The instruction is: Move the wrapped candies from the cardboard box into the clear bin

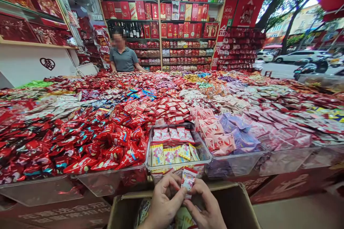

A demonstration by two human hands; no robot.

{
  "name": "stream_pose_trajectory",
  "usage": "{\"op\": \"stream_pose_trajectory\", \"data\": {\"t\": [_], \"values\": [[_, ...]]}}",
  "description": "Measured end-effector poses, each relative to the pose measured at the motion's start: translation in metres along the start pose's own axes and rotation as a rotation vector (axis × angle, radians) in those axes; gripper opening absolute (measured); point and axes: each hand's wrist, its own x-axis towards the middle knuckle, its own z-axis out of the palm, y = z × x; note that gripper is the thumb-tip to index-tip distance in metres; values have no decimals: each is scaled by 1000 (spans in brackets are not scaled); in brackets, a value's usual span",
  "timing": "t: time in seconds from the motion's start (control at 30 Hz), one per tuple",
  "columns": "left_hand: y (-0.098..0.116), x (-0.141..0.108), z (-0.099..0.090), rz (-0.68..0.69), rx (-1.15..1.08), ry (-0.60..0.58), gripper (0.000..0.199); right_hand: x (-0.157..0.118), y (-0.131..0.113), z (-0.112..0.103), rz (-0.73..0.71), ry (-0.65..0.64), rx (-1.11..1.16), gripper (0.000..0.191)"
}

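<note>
Between my two hands is a small red-and-white candy packet [189, 178] with a cartoon picture on it, held upright. My left hand [168, 200] pinches it with thumb and fingers from the left. From the right, the fingers of my right hand [205, 204] close on its edge. Both hands are above an open cardboard box [233, 204] with some packets inside, partly hidden by my hands. Just beyond stands a clear plastic bin [177, 166]. Its back row holds red-and-white packets [173, 135], and yellow-and-white packets [169, 155] stand in front.
Red candy packets [113, 146] heap the bins on the left; pink packets [215, 132] and purple packets [242, 128] fill the bin on the right. A person in a grey shirt [123, 60] stands behind the display. Shelves [159, 25] of boxes and bottles line the back wall.
</note>
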Motion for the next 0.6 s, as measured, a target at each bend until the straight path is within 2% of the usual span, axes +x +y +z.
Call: {"op": "stream_pose_trajectory", "data": {"t": [0.17,0.23,0.3,0.4,0.47,0.6], "values": [[4,-4,-6,124,-27,-89,9,10,-17,-9,-20,51,-83,9],[3,-4,-8,117,-72,-99,11,28,-28,-17,-47,123,-128,8],[1,-3,-10,69,-51,-95,12,57,-38,-24,-50,140,-204,7],[-1,-1,-11,61,132,-93,13,109,-38,-29,66,10,-396,6],[-2,-1,-12,136,280,-101,12,138,-26,-27,168,-98,-602,7],[-5,-5,-12,337,512,-202,9,166,0,-24,286,-306,-1031,18]]}}
